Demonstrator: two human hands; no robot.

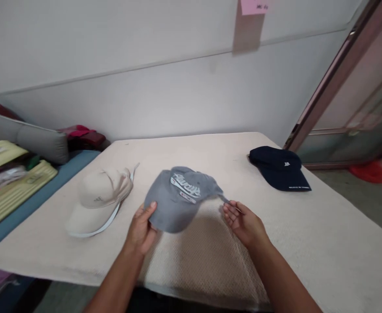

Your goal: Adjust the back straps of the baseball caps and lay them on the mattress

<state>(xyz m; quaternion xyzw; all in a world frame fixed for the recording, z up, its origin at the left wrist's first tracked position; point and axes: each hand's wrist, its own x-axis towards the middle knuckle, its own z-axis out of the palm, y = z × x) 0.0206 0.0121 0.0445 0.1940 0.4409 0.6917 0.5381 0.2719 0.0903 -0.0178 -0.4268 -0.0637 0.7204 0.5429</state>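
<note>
A grey cap with white lettering is lifted slightly over a table covered in a cream textured cloth. My left hand grips the edge of its brim, thumb on top. My right hand pinches the cap's thin back strap at its right side. A beige cap with a pale strap lies on the cloth to the left. A dark navy cap lies at the far right of the table.
A white wall runs behind the table, with a pink note taped high up. To the left are a grey cushion, yellow-green padded items and red cloth. A door frame and floor lie to the right.
</note>
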